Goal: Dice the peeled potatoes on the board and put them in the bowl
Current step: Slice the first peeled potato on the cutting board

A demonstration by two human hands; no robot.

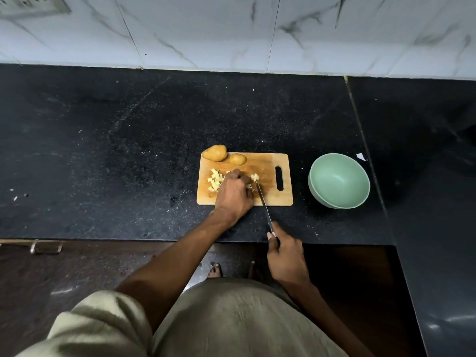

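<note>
While the left hand (233,194) steadies potato pieces (253,177) mid-board | right grip (287,256) clasps knife (264,206) | blade runs lengthwise toward pieces, bowl (338,180) right of cutting board (268,163).

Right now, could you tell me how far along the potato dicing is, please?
Partly done. A pile of diced pieces already lies on the cutting board. In hand: the left hand steadies more potato while the right hand holds the knife, its tip at a small piece. Left: two whole potatoes at the board's far edge are uncut, and the green bowl is empty.
</note>
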